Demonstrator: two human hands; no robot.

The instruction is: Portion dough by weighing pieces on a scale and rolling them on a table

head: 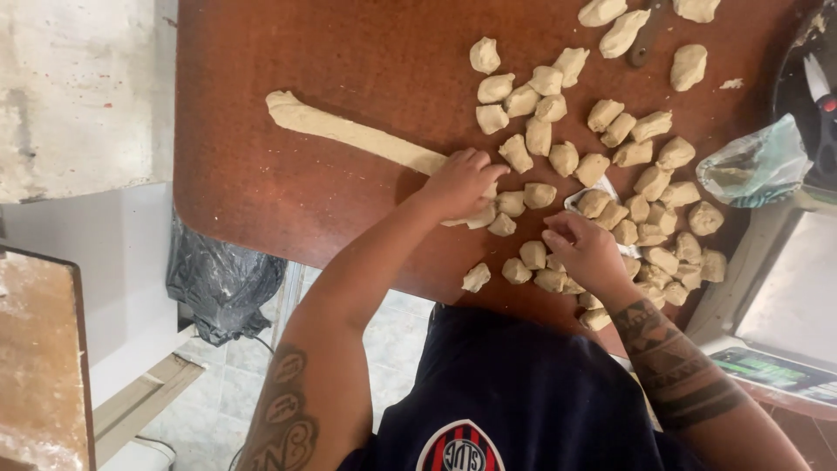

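A long rope of pale dough (349, 131) lies across the brown table (261, 183). My left hand (459, 183) presses down on the rope's right end, fingers curled over it. Several small cut dough pieces (610, 148) are scattered to the right and toward me. My right hand (586, 253) rests among these pieces, fingers closed on what looks like a thin pale scraper blade (602, 188) that sticks out between the pieces; most of the blade is hidden.
A crumpled clear plastic bag (755, 166) lies at the table's right edge, beside a weighing scale (785, 340). A dark handle (646, 39) lies among the far pieces. A black rubbish bag (222, 283) sits on the floor left, near a floured board (39, 358).
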